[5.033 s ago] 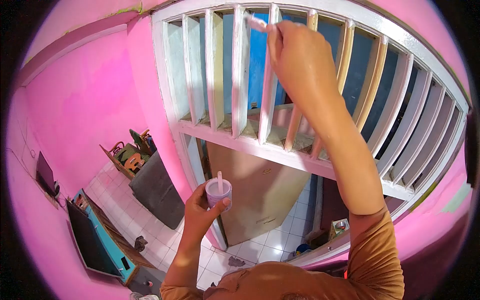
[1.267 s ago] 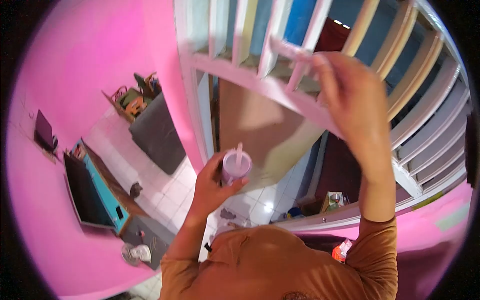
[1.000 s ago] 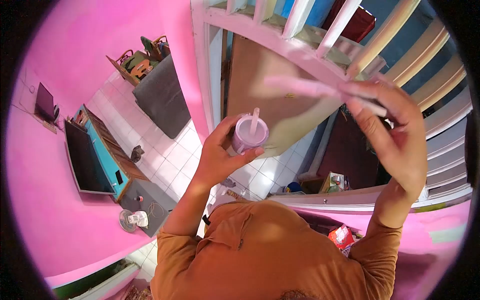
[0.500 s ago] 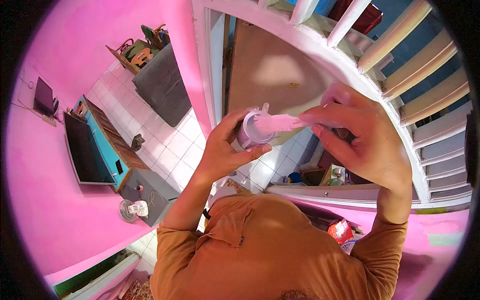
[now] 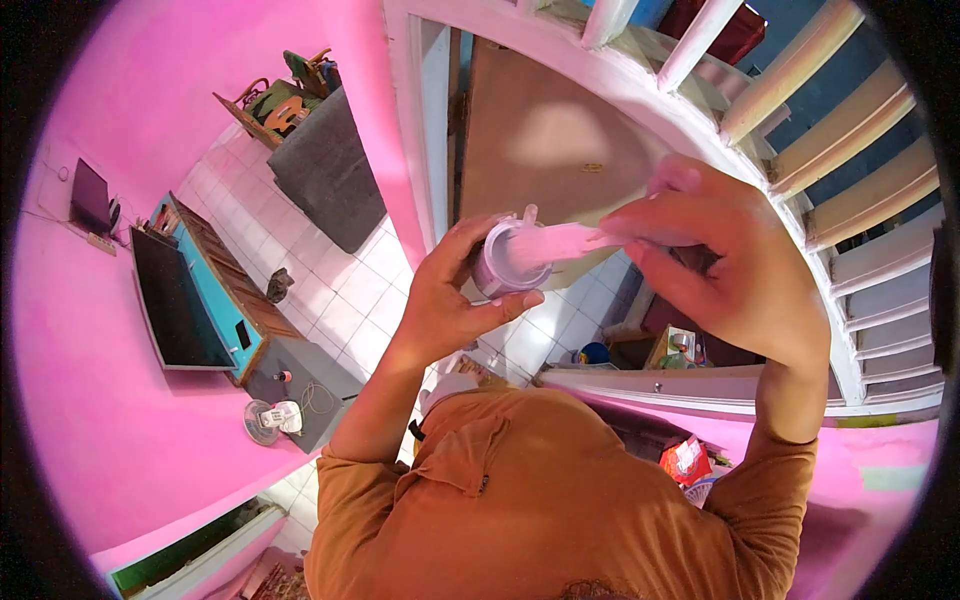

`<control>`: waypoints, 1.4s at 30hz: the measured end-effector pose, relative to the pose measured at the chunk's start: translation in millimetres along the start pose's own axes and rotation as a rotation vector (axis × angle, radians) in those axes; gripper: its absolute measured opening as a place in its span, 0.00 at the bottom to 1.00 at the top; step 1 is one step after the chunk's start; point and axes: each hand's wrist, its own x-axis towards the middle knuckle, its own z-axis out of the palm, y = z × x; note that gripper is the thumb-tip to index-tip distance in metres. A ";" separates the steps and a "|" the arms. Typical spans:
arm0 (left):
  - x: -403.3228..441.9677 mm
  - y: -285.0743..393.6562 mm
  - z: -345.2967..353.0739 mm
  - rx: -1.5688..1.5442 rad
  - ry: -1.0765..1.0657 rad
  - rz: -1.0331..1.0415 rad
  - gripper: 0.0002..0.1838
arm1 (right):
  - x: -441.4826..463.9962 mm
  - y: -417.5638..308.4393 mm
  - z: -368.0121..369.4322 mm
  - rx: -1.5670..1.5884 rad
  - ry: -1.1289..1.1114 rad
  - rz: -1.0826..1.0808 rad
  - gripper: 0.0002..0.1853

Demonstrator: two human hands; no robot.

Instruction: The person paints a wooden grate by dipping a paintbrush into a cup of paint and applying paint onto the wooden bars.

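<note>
My left hand (image 5: 440,305) is wrapped round a small, pale plastic cup (image 5: 492,278), its thumb along the near side. A small tab stands up from the cup's far rim. Between the thumb and fingers of my right hand (image 5: 725,265) is a pink-coated paintbrush (image 5: 568,241). Its bristle end reaches over the rim into the cup's mouth, while the fingers cover most of its handle. What lies at the bottom of the cup cannot be made out.
White bars (image 5: 752,108) and a white frame curve close by my right hand. Behind the cup is a brown door panel (image 5: 550,130). To the left are a television (image 5: 180,300), a fan (image 5: 262,422) and a dark grey sofa-like piece (image 5: 330,170) on white tiles.
The brush has shifted slightly, its bristles now looking narrower and a little deeper in the cup. My right hand has turned slightly; my left hand keeps its hold.
</note>
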 end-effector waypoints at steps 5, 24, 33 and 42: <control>5.0 7.3 -2.1 -0.001 0.011 0.025 0.40 | -9.6 10.7 -2.7 0.172 0.092 0.061 0.12; 74.5 62.1 6.6 0.010 0.062 0.179 0.37 | -22.7 19.2 10.3 0.647 0.468 0.379 0.11; 112.3 87.7 11.1 -0.019 0.115 0.185 0.34 | 9.8 16.1 0.8 0.505 0.649 0.272 0.11; 123.4 84.4 -3.7 0.039 0.169 0.147 0.30 | 55.3 16.0 -14.2 0.011 0.861 0.069 0.13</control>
